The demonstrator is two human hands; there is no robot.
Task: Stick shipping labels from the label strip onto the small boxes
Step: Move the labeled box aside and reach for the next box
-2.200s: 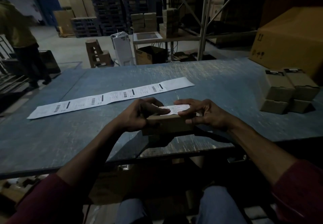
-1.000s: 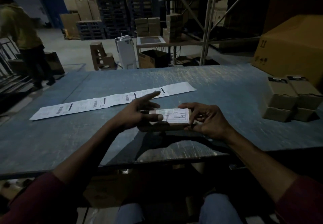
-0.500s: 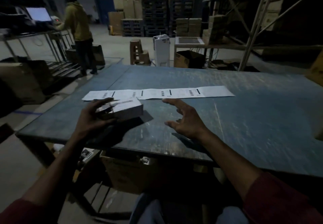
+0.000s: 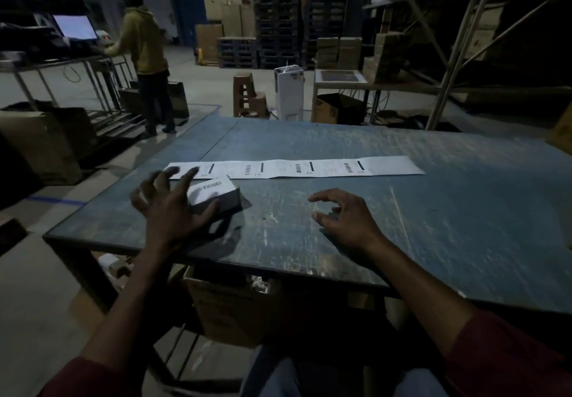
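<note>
Left hand (image 4: 171, 208): fingers spread wide, thumb against near side of small box (image 4: 216, 195), no clear grip. Right hand (image 4: 343, 217): relaxed, loosely curled, holding nothing, just over blue table (image 4: 448, 211). Small box: labelled top, near table's left edge. Label strip (image 4: 297, 168): flat beyond box. Farther off: person in yellow hoodie (image 4: 140, 40) at lit screen (image 4: 75, 26).

Scuffed blue tabletop (image 4: 448, 211). White label strip (image 4: 309, 168) lies flat across its middle; small labelled box (image 4: 216, 194) near-left, just beside the strip.
</note>
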